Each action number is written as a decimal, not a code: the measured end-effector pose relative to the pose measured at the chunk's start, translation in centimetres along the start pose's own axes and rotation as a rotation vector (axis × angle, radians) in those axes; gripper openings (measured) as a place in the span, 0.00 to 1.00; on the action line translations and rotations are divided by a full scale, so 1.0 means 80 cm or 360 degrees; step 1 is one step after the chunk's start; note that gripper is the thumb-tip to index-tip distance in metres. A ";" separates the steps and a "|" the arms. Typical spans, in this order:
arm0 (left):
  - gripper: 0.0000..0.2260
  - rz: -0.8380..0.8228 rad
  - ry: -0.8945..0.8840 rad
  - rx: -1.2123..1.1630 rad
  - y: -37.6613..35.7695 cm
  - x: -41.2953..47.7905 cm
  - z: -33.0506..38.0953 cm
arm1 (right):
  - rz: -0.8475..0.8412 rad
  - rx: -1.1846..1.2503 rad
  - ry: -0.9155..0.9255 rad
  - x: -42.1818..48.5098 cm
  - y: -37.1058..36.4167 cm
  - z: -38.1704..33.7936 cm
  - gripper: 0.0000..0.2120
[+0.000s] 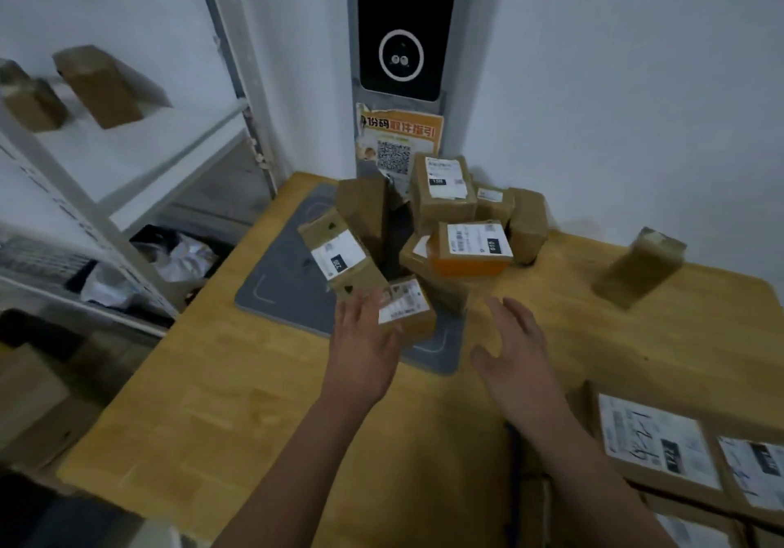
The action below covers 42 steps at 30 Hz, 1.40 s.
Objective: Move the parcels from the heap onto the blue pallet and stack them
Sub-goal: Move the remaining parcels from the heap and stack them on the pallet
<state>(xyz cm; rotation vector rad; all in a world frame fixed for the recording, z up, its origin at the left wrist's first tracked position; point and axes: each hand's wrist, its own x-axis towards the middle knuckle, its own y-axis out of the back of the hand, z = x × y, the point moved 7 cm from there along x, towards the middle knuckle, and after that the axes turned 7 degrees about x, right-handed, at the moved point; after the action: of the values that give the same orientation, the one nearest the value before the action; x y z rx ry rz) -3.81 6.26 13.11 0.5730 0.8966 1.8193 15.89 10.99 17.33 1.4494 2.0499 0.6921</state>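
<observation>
left grip (pixel 365 344) released, touching small parcel (pixel 407 305) | right grip (pixel 513 348) released, near heap (pixel 466 246)

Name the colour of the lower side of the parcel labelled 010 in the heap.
Orange, on that parcel; head view.

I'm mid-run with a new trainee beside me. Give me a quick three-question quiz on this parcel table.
1. True or false: the right hand holds a parcel.
2. The heap lies partly on: A) a grey mat; B) a chair; C) a cart.
3. Fill in: the ___ hand touches the small front parcel.
Key: 1 false; 2 A; 3 left hand.
</observation>
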 end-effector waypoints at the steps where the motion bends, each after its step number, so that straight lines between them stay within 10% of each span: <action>1: 0.26 -0.0008 -0.0008 -0.0001 0.003 0.015 -0.019 | -0.0019 -0.0003 -0.0005 0.010 -0.018 -0.012 0.33; 24: 0.41 0.0012 0.0561 -0.0498 -0.037 0.187 -0.163 | -0.0053 0.0184 -0.0238 0.171 -0.147 -0.017 0.18; 30: 0.32 0.0200 0.0299 -0.0078 -0.030 0.192 -0.147 | 0.0602 0.0113 -0.0259 0.182 -0.098 0.000 0.16; 35: 0.18 0.0301 -0.0210 -0.0146 -0.020 0.204 -0.068 | 0.1180 0.0235 -0.0521 0.190 -0.040 0.037 0.30; 42: 0.22 -0.0171 -0.0063 -0.0625 -0.058 0.240 -0.006 | 0.1006 0.1284 -0.1060 0.227 -0.060 0.098 0.44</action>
<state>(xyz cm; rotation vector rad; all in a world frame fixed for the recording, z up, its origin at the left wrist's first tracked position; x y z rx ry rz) -9.20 24.83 8.98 0.3039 0.5117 1.8157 12.80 27.65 6.06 2.3945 1.3496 -0.4717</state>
